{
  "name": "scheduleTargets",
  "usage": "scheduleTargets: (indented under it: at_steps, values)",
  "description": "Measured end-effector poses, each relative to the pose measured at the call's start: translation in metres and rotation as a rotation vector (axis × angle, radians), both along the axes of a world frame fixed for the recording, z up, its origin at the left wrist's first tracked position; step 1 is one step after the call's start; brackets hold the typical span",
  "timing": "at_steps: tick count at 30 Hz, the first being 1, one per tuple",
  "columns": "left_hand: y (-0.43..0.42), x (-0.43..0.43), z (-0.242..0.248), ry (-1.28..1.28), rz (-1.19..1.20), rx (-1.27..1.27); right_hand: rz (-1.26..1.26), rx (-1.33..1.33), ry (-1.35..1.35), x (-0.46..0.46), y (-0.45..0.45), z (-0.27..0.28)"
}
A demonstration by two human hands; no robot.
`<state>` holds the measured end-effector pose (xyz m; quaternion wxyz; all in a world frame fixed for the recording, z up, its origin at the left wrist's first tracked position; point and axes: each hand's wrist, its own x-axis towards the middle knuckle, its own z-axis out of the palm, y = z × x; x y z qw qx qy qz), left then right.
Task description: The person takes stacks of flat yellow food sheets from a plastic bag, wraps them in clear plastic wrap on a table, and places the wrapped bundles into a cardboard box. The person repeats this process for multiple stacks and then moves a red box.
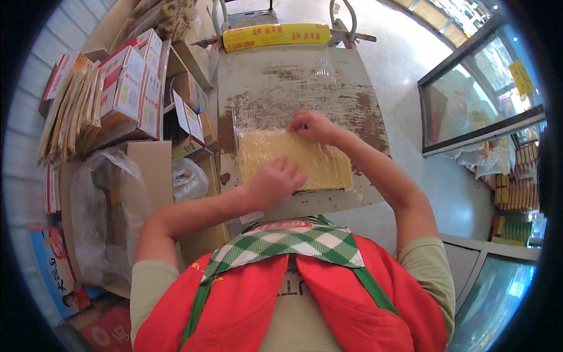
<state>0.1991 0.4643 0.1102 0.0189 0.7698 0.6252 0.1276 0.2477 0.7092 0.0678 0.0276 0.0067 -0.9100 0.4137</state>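
Observation:
A flat, rectangular yellow slab lies near the close edge of a worn board tabletop; its material is not clear. Clear plastic film runs from a roll in a yellow printed wrapper at the far end down to the slab and wrinkles over its top. My left hand rests on the slab's near left part, fingers apart. At the far edge of the slab, my right hand has its fingers curled and pinched on the film. The fingertips are partly hidden.
On the left stand printed cartons, a stack of flattened cardboard and an open box with a plastic liner. Metal tubes rise behind the roll. A glass-panelled door or cabinet stands to the right.

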Motion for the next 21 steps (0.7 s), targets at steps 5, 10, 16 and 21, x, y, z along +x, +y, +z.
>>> scheduleTargets:
  at_steps: [5, 10, 16, 21]
  values:
    - [-0.011, 0.005, 0.058, -0.397, 0.014, -0.294, 0.222, -0.139, -0.428, 0.022, -0.015, 0.009]
    - [0.041, -0.055, 0.093, -0.409, -0.099, -0.541, 0.3, -0.374, -1.013, -0.016, 0.024, 0.06]
    - [0.096, -0.129, 0.05, -0.171, 0.226, -0.282, -0.078, -0.026, -0.334, -0.04, 0.038, 0.099]
    - [0.104, -0.126, 0.01, -0.122, 0.363, -0.06, -0.263, 0.336, 0.039, -0.048, 0.008, 0.031]
